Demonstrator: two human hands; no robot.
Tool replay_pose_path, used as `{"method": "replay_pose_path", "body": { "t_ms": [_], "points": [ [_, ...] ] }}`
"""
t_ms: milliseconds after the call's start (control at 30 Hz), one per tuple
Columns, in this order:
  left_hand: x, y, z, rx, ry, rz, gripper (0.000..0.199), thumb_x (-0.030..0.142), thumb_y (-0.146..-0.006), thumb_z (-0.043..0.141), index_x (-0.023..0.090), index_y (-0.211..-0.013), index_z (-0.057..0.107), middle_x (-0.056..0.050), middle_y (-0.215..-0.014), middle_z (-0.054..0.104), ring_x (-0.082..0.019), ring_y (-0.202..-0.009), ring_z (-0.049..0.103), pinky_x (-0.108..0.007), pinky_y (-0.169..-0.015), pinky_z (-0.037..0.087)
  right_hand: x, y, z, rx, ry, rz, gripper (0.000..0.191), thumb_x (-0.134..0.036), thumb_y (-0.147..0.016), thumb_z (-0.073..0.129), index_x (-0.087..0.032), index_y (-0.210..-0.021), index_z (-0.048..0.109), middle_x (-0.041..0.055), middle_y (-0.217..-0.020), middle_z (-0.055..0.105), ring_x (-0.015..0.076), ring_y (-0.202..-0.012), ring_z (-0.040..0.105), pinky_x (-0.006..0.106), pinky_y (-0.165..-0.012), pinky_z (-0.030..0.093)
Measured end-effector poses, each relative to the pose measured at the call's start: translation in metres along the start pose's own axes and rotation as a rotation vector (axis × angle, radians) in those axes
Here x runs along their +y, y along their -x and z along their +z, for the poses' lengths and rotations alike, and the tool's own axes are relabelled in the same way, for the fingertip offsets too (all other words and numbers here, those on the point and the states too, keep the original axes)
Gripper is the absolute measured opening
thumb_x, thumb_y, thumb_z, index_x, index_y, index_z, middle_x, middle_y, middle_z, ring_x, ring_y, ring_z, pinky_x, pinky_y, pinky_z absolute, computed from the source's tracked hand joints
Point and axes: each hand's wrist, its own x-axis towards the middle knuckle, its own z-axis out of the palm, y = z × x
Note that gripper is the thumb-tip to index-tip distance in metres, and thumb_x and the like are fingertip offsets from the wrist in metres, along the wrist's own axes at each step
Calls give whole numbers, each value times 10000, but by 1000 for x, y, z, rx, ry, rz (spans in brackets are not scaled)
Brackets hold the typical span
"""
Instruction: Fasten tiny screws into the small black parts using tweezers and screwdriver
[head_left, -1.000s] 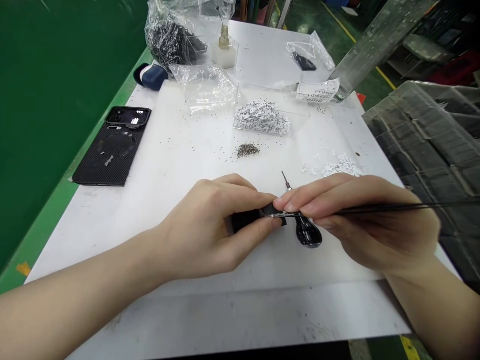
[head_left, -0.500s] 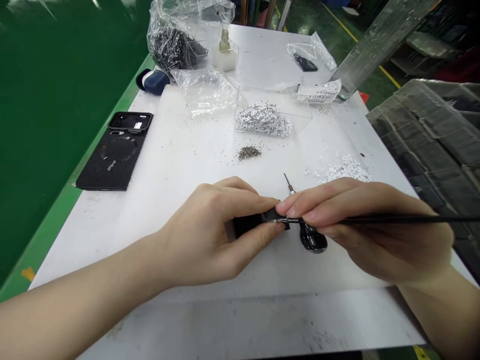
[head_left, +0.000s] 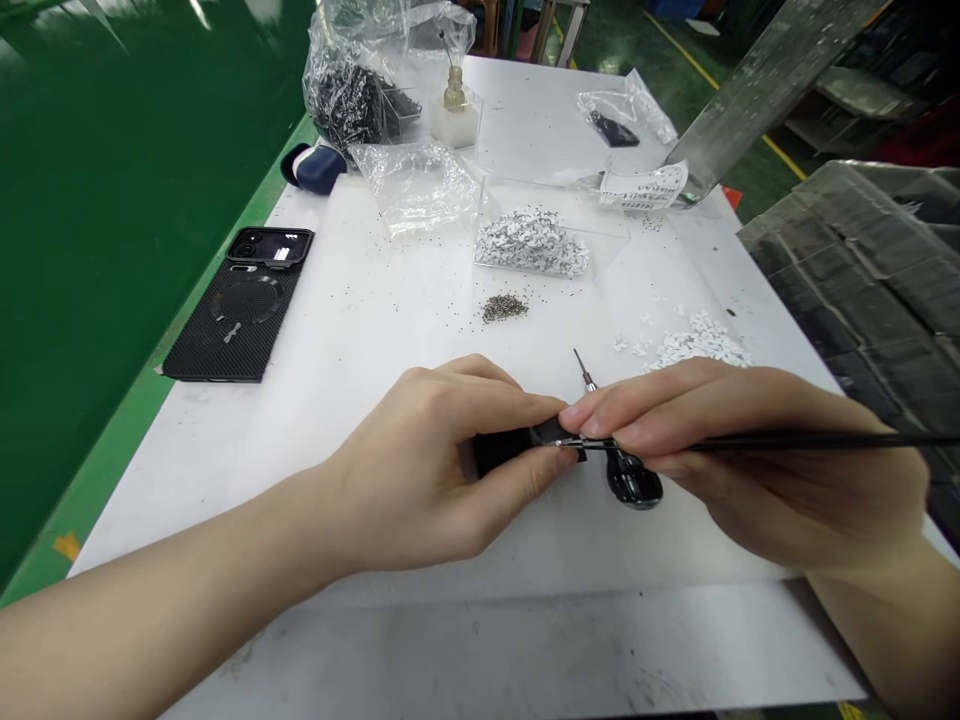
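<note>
My left hand grips a small black part between thumb and fingers. In my right hand is a thin black tool, held like a pen, with its metal tip at the black part between my left thumb and forefinger. The fingertips of both hands touch or nearly touch there. Beneath my right fingers lies a screwdriver with a bulbous black handle, its thin shaft pointing away. Much of the black part is hidden by my left hand.
A pile of tiny metal pieces lies ahead, before a clear tray of white bits. More white bits lie right. A black phone is left; plastic bags, a small bottle and a metal post stand farther back.
The whole view has shifted slightly, so everything appears a little farther right. Both hands keep nearly the same hold on the black part and the tool.
</note>
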Motion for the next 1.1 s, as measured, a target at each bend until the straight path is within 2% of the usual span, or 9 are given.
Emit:
{"method": "replay_pose_path", "body": {
  "t_ms": [233, 433, 733, 933, 1100],
  "points": [
    [1, -1, -1, -15, -6, -9, 147, 166, -933, 656, 112, -980, 784, -30, -738, 708, -180, -791, 668, -306, -755, 563, 1, 1, 0, 8, -18, 21, 361, -42, -902, 667, -269, -1173, 744, 44, -1098, 779, 216, -1027, 764, 356, -916, 661],
    [0, 0, 0, 1, 27, -29, 169, 166, -921, 673, 172, -1039, 794, -13, -818, 755, -175, -807, 672, -309, -751, 568, -1, 1, -1, 10, 3, 34, 356, -50, -906, 663, -277, -1166, 750, 44, -1082, 782, 222, -1022, 765, 360, -895, 666],
    [0, 0, 1, 2, 46, -45, 181, 174, -922, 676, 178, -1053, 801, -15, -821, 765, -180, -814, 672, -318, -751, 570, -2, 1, -1, 20, 19, 41, 357, -56, -907, 661, -280, -1168, 758, 53, -1067, 786, 234, -1015, 768, 372, -881, 666],
    [1, 1, 0, -9, 27, -45, 167, 182, -931, 661, 179, -1034, 793, -26, -833, 774, -183, -813, 674, -316, -757, 571, -3, 0, -1, 13, 8, 53, 350, -57, -905, 666, -279, -1160, 757, 51, -1066, 785, 228, -1012, 768, 357, -867, 670],
    [1, -1, -1, -32, 7, -47, 140, 205, -940, 646, 159, -944, 778, -50, -837, 774, -199, -827, 694, -312, -741, 580, -2, 1, -2, 20, -9, 63, 324, -85, -897, 688, -288, -1137, 766, 48, -1052, 789, 232, -1002, 769, 355, -868, 668]
  ]
}}
